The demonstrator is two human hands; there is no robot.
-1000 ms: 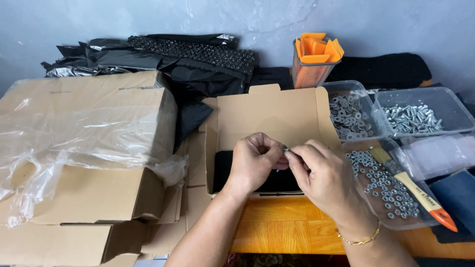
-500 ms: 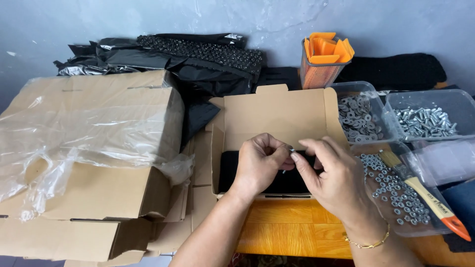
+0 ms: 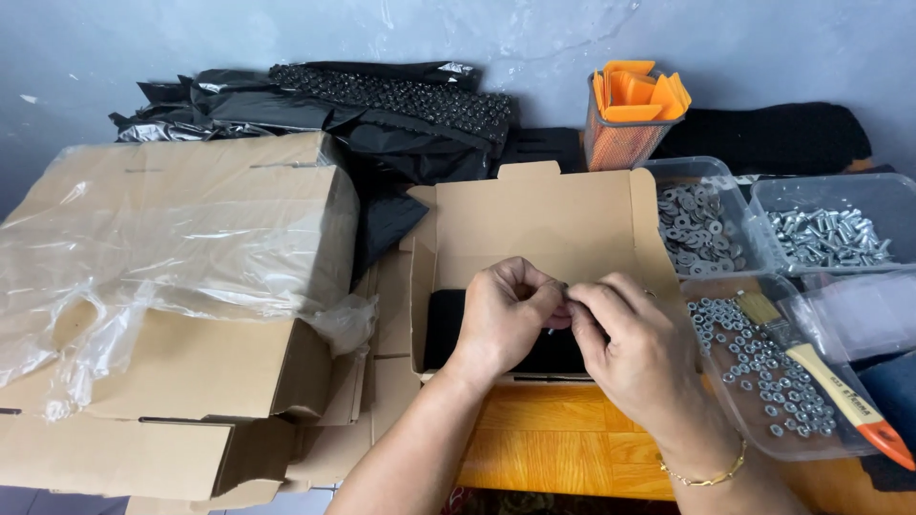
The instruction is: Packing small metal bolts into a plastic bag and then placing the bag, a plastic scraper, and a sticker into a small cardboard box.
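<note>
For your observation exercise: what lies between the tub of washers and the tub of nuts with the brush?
In the head view, only a narrow strip of wooden table separates the tub of washers from the tub of nuts, with nothing lying on it.

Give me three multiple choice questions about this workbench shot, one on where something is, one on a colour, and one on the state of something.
1. Where does the paintbrush lie?
A. across the tray of nuts
B. inside the open cardboard box
C. in the mesh cup

2. What colour are the plastic pieces in the mesh cup?
A. blue
B. orange
C. green

3. How do the left hand and right hand stand?
A. flat and far apart
B. fingertips pinched together over the box
C. both gripping the brush

Answers: 1 A, the brush rests diagonally on the nuts. 2 B, they are bright orange. 3 B, the fingertips meet on something small.
</note>
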